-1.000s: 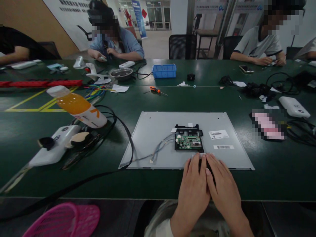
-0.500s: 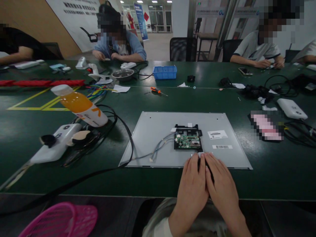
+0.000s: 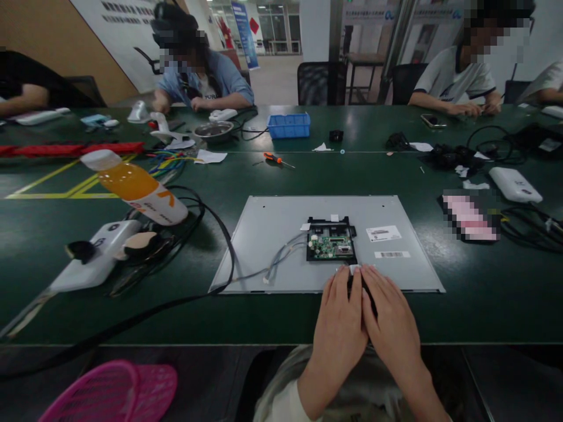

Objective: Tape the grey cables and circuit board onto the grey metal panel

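Note:
A flat grey metal panel (image 3: 264,234) lies on the table in front of me. Near its middle sits a green circuit board (image 3: 331,247) in a black frame, with thin grey cables (image 3: 281,257) running off to the left. My left hand (image 3: 341,319) and my right hand (image 3: 391,319) lie side by side over the panel's front edge, fingers close together and curled down. Between them shows part of a dark object, and a bit of white tape (image 3: 353,268) peeks out at the fingertips. Most of what they hold is hidden underneath.
Left of the panel are an orange drink bottle (image 3: 136,187), a white device (image 3: 99,252) and a black cable (image 3: 176,303). Beyond it lie a screwdriver (image 3: 278,159) and a blue basket (image 3: 289,126). A phone (image 3: 470,215) rests at right. Other people sit across the table.
The whole view has shifted slightly, with table items appearing a little higher and further left. Both hands stay at the same place on the panel's front edge.

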Available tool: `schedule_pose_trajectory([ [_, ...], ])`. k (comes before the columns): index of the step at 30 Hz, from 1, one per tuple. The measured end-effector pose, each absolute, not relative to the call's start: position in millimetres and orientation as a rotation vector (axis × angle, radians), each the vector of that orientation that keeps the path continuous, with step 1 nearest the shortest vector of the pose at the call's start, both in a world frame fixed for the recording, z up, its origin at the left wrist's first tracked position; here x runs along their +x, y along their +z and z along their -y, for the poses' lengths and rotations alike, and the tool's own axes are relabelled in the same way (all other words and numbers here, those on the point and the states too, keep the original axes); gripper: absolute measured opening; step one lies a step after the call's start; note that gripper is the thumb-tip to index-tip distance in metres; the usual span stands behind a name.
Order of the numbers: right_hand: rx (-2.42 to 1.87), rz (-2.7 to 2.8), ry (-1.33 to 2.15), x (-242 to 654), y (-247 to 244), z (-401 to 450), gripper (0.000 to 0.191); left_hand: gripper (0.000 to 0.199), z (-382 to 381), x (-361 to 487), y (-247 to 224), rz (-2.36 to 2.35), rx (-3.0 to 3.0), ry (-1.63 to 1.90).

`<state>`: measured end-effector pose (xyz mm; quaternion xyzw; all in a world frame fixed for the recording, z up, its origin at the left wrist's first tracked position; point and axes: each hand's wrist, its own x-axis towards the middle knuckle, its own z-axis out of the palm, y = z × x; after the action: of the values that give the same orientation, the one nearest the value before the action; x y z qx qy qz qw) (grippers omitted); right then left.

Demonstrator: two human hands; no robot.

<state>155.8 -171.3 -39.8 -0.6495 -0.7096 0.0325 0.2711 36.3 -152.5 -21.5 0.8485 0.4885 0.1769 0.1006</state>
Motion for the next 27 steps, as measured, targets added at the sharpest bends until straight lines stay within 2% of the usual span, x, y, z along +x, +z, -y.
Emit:
schedule_pose_trajectory([
  [7,-1.742,1.929,0.073,156.0,-40.4,170.3,0.044,0.06,151.0,36.6,-21.9,-1.448,2.499,0.529],
  [27,-1.78,1.917,0.065,156.2,-39.6,170.1,0.046,0.054,152.4,35.8,-21.7,-1.515,2.526,0.631],
])
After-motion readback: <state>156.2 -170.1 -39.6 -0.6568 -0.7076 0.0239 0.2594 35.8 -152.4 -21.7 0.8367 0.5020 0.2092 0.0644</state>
